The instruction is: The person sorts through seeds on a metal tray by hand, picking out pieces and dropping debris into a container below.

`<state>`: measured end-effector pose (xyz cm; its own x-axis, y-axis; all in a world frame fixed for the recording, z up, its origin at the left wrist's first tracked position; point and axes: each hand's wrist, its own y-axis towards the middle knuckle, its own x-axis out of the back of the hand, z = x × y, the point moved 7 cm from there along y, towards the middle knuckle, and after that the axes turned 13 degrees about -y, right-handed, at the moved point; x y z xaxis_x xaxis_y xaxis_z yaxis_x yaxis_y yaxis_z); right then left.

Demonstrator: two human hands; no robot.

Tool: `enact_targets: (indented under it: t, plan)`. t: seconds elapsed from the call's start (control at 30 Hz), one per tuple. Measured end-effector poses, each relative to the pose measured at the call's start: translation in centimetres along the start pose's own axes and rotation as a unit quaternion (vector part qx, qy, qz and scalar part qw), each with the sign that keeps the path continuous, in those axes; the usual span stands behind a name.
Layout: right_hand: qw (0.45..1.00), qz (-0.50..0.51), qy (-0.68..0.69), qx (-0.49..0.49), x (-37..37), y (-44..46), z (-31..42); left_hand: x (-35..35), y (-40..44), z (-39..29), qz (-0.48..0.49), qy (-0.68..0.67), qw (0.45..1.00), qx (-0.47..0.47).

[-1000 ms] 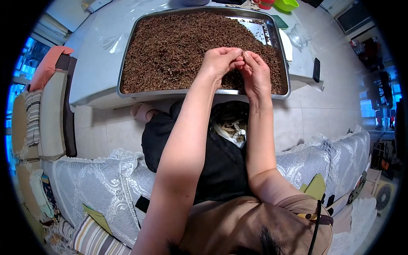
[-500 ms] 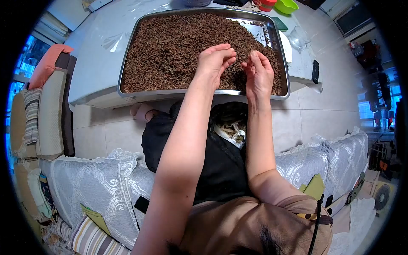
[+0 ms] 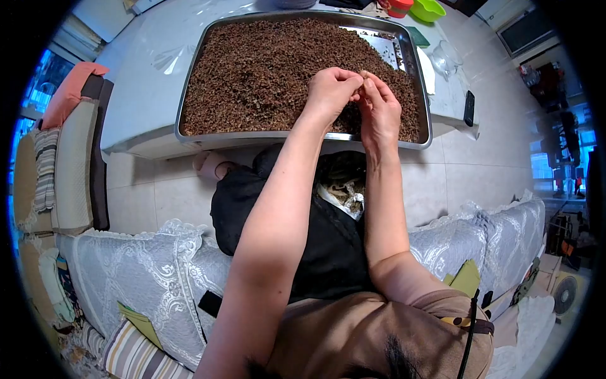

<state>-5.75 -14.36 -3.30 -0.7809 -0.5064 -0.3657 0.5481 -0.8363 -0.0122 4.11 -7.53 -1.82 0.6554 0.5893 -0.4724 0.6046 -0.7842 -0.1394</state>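
A large metal tray (image 3: 252,136) holds a broad heap of small dried brown pieces (image 3: 265,76), like husks or peppercorns. Over the tray's right half, my left hand (image 3: 329,91) and my right hand (image 3: 380,107) meet at the fingertips. Both are closed in a pinch. Whatever is between the fingers is too small to name. Bare metal shows at the tray's back right corner.
The tray rests on a white-covered table (image 3: 136,120). Behind it are a green bowl (image 3: 427,9) and a red container (image 3: 399,7). To the right stand a clear glass jug (image 3: 445,58) and a black remote control (image 3: 469,107). A white bag (image 3: 344,199) lies below, between my legs.
My left hand has moved right and closed from loosely curled fingers into a pinch. It now touches my right hand, which has shifted slightly left.
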Motion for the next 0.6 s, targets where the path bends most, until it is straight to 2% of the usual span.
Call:
enact_targets:
  t: [0.2,0.37,0.5,0.6]
  plan:
    - [0.987,-0.003,-0.134,0.091,0.0,0.0,0.8,-0.2,-0.3,-0.3,0.019,0.02,0.999,0.034]
    - [0.986,-0.002,-0.15,0.076,-0.1,-0.1,0.6,0.8,0.2,0.6,0.016,-0.003,0.999,0.039]
    - [0.981,0.002,-0.179,0.076,-0.2,-0.4,1.2,0.4,-0.2,-0.2,0.025,0.063,0.996,0.054]
    - [0.989,0.017,-0.138,0.048,-0.3,-0.4,1.4,0.5,-0.2,0.0,0.048,0.069,0.994,0.075]
